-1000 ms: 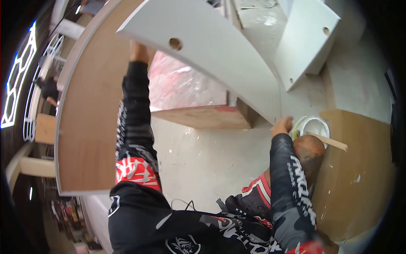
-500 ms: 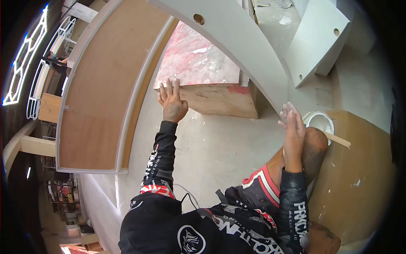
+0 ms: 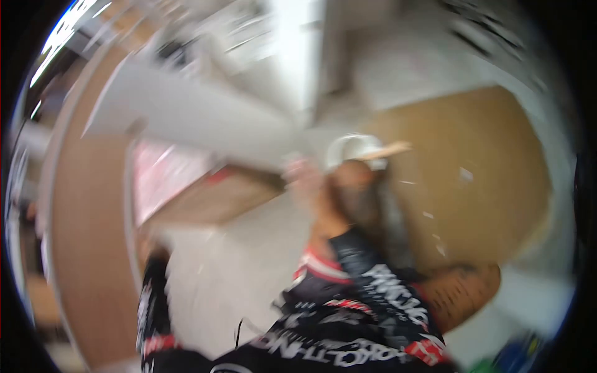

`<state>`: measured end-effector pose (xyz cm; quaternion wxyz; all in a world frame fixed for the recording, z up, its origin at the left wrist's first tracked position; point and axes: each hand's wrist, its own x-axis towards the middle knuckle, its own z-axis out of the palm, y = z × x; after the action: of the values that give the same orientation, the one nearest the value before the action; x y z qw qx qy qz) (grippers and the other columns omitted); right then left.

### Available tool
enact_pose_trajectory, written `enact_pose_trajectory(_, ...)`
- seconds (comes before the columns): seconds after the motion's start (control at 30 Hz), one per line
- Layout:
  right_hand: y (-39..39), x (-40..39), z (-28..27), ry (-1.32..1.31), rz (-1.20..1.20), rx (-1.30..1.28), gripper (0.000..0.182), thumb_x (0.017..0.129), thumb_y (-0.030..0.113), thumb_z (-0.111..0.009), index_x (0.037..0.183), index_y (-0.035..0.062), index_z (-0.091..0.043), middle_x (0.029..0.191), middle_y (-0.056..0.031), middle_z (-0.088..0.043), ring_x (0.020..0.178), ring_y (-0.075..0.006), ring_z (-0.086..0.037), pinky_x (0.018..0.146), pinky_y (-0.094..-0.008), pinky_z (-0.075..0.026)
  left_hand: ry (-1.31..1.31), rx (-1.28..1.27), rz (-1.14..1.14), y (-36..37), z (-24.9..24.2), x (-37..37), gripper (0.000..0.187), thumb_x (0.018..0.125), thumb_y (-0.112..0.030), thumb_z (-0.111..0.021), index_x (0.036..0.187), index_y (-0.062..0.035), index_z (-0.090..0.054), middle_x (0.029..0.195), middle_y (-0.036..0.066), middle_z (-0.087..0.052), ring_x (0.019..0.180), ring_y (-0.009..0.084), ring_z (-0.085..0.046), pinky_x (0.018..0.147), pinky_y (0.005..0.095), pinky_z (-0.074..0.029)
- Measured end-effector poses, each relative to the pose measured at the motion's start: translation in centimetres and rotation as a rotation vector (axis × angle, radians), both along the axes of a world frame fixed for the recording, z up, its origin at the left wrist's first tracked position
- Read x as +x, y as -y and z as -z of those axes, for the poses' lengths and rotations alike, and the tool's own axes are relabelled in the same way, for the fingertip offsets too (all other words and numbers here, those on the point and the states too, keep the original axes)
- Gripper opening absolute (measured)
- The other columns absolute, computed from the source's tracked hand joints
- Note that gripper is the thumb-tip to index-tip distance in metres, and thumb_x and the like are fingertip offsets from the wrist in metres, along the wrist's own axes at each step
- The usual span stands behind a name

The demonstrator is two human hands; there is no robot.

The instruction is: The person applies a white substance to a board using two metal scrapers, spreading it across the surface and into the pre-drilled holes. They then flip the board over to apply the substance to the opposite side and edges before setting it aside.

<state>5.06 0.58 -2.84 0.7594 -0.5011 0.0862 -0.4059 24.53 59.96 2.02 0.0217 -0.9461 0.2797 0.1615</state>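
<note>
Motion blur smears this view. My left hand (image 3: 148, 244) is low at the left, close to the near corner of a wooden box (image 3: 217, 198) with a red-and-white stained top; its fingers are blurred out. Near the middle, my right hand (image 3: 306, 186) reaches up with fingers stretched out, blurred, its fingertips at the lower end of a long white panel (image 3: 199, 121). That panel slants over the box and has a round hole toward its left end. Just right of the hand, behind my knee, stands a white bucket (image 3: 339, 152) with a wooden stick (image 3: 392, 149) across its rim.
A large brown board (image 3: 472, 180) with white flecks lies at the right. Along the left runs a tall brown panel (image 3: 93, 205) with a pale edge. Another white panel (image 3: 297, 56) stands upright at the back. Grey floor (image 3: 236, 267) shows between the box and my legs.
The view has swung to the right, so the box, panels and bucket sit farther left. My left hand has dropped lower in view; my right hand remains by the white panel's end.
</note>
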Motion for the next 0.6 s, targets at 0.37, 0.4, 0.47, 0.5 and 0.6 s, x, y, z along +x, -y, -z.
enact_pose_trajectory(0.37, 7.6, -9.7, -19.0, -0.049, -0.243, -0.375, 0.017, 0.089, 0.017, -0.065, 0.083, 0.0013, -0.062, 0.077, -0.0091, -0.066, 0.072, -0.0125, -0.063, 0.065, -0.0290, -0.049, 0.355, -0.388, 0.064, 38.2, -2.7, -15.8, 0.033, 0.075, -0.025, -0.074, 0.062, 0.0004, -0.057, 0.057, 0.017, -0.058, 0.053, 0.0274, -0.059, 0.055, 0.0403, -0.047)
enact_pose_trajectory(0.4, 9.7, -11.6, -20.1, -0.057, -0.179, -0.577, 0.022, 0.087, 0.017, -0.067, 0.073, 0.0024, -0.061, 0.068, -0.0082, -0.063, 0.064, -0.0121, -0.061, 0.060, -0.0294, -0.047, 0.318, -0.442, 0.047, 42.0, -4.9, -16.0, 0.034, 0.080, -0.023, -0.071, 0.062, 0.0007, -0.055, 0.054, 0.014, -0.055, 0.050, 0.0226, -0.054, 0.053, 0.0377, -0.046)
enact_pose_trajectory(0.47, 12.7, -14.7, -20.1, -0.024, -0.124, -0.583, 0.031, 0.086, 0.021, -0.070, 0.064, 0.0043, -0.056, 0.058, -0.0068, -0.055, 0.053, -0.0132, -0.054, 0.052, -0.0303, -0.042, 0.293, -0.653, 0.107, 48.0, -9.9, -16.2, 0.036, 0.087, -0.019, -0.066, 0.062, -0.0002, -0.049, 0.049, 0.009, -0.047, 0.045, 0.0147, -0.045, 0.048, 0.0304, -0.040)
enact_pose_trajectory(0.5, 14.7, -17.2, -20.1, -0.236, -0.090, -0.697, 0.032, 0.085, 0.021, -0.071, 0.063, 0.0043, -0.055, 0.058, -0.0062, -0.053, 0.051, -0.0128, -0.052, 0.051, -0.0302, -0.040, 0.304, -0.818, 0.190, 50.7, -11.6, -16.1, 0.039, 0.091, -0.016, -0.064, 0.061, -0.0016, -0.044, 0.047, 0.006, -0.043, 0.044, 0.0116, -0.041, 0.045, 0.0256, -0.036)
enact_pose_trajectory(0.6, 19.4, -24.8, -17.8, -0.651, 0.025, -0.805, 0.032, 0.088, 0.022, -0.068, 0.065, 0.0026, -0.056, 0.059, -0.0071, -0.052, 0.051, -0.0110, -0.050, 0.049, -0.0285, -0.039, -0.108, -1.130, 0.178, 58.6, -14.9, -19.4, 0.033, 0.092, -0.013, -0.060, 0.065, -0.0006, -0.047, 0.052, 0.007, -0.048, 0.047, 0.0123, -0.042, 0.047, 0.0275, -0.037)
